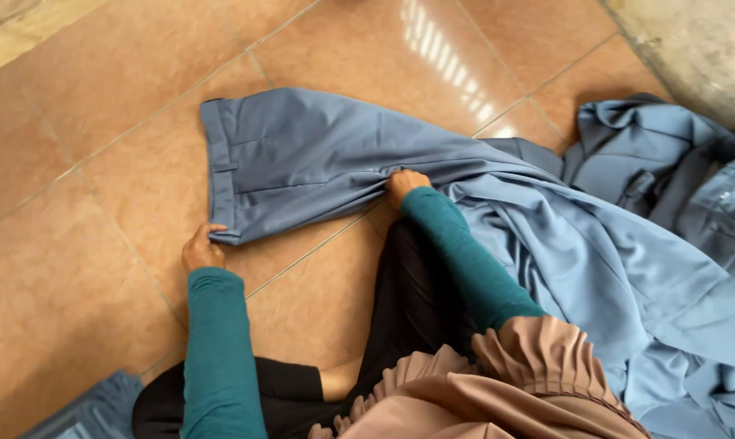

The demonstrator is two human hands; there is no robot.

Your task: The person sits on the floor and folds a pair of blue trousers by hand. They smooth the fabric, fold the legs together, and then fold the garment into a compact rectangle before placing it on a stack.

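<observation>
Head view: left hand (201, 248) pinches the near corner of the waistband of blue-grey trousers (302, 162), fingers closed on the hem. Right hand (405, 185) grips a bunched fold at the trousers' lower edge. Trousers lie flat on shiny orange floor tiles (75, 122), legs trailing right, creased. Farther right, a crumpled blue shirt (668, 162).

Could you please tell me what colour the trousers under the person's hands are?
The trousers are plain greyish blue, shown best in the head view.
</observation>
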